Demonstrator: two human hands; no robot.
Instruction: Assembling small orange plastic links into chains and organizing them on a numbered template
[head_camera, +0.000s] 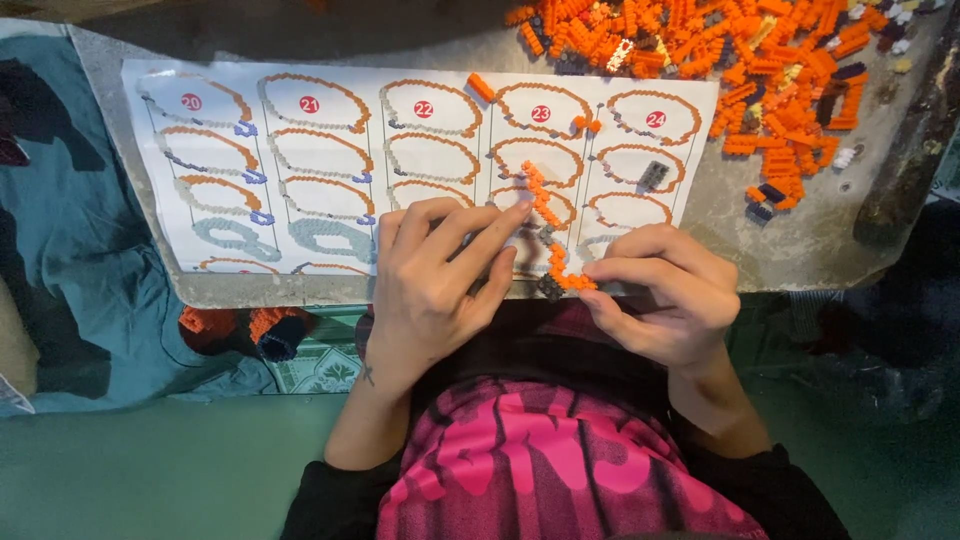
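The light, jointed orange brick chain (548, 222), likely fragile at its links, is pinched at its lower end by right hand (655, 300) fingers while left hand (435, 275) fingers, held together, press it flat.

Two hands, left (430, 275) and right (655, 295), meet over one instruction sheet (300, 170) on the desk (800, 240). One curved orange brick chain (548, 225) lies between them; one heap of loose bricks (740, 60), too many to count, fills the far corner.
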